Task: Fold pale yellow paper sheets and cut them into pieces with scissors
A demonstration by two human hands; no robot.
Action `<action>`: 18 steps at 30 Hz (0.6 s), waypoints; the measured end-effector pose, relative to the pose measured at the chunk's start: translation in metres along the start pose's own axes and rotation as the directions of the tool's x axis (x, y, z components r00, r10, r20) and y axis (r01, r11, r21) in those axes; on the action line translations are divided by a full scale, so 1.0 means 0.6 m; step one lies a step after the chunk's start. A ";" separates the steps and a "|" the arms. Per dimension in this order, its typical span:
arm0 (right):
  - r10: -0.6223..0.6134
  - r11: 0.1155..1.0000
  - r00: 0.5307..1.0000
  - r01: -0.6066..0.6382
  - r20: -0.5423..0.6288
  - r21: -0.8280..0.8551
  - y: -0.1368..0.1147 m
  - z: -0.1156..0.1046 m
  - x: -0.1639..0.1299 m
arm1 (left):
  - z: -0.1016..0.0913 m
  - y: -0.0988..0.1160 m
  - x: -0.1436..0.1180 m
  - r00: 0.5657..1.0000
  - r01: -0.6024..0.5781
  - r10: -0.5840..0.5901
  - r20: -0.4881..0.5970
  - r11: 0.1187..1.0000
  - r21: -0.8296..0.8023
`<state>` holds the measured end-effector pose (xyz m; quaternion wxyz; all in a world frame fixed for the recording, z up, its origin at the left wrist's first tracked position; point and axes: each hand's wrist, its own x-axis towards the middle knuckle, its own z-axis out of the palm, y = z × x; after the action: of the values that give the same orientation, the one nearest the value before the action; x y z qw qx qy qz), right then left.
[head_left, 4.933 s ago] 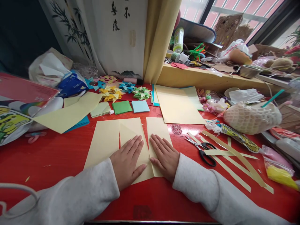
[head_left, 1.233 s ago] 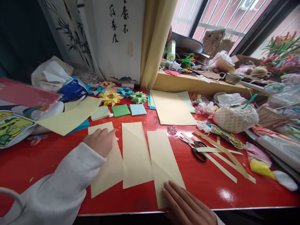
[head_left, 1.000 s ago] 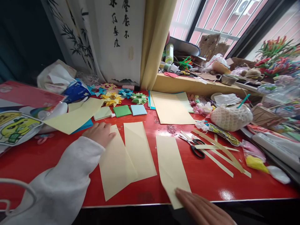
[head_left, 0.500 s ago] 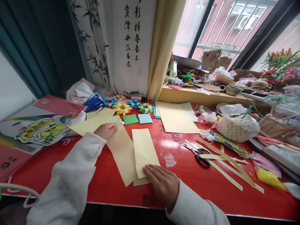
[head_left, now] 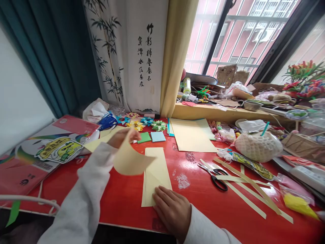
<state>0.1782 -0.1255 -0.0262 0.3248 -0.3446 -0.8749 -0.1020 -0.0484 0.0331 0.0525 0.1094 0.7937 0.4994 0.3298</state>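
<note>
Pale yellow paper, a light, limp strip [head_left: 129, 159] judged best pinched at its end, was held curling above the red table [head_left: 203, 200] by the left hand [head_left: 124, 137], while stacked strips [head_left: 156, 169] were pressed flat by the right hand [head_left: 172, 211].

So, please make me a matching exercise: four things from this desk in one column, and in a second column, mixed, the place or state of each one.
1. left hand
2. right hand
3. scissors
4. green paper square

a. lies closed among cut paper strips
b. presses flat on stacked yellow sheets
c. lifts a curling yellow sheet off the table
d. beside a light blue square

Pairs: 1-c, 2-b, 3-a, 4-d
</note>
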 end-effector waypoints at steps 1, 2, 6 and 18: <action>0.001 1.000 1.000 -0.001 -0.005 0.004 0.000 -0.001 0.000 | 0.019 0.010 0.010 0.994 -0.023 0.023 0.102 1.000 0.001; 0.005 1.000 1.000 -0.004 -0.010 0.007 0.000 -0.003 0.000 | 0.040 0.019 0.019 0.982 -0.045 0.041 0.183 0.999 0.019; -0.022 1.000 1.000 0.022 -0.014 0.011 0.004 -0.009 -0.001 | 0.119 0.035 0.029 0.927 -0.098 0.039 0.373 0.985 0.139; -0.067 0.998 0.996 0.067 -0.064 0.005 0.007 -0.004 -0.008 | 0.118 0.027 0.025 0.895 0.078 -0.145 0.421 0.982 0.174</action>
<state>0.1847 -0.1261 -0.0272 0.3502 -0.3105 -0.8754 -0.1208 0.0124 0.0490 0.0133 0.1751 0.8230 0.5311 0.0998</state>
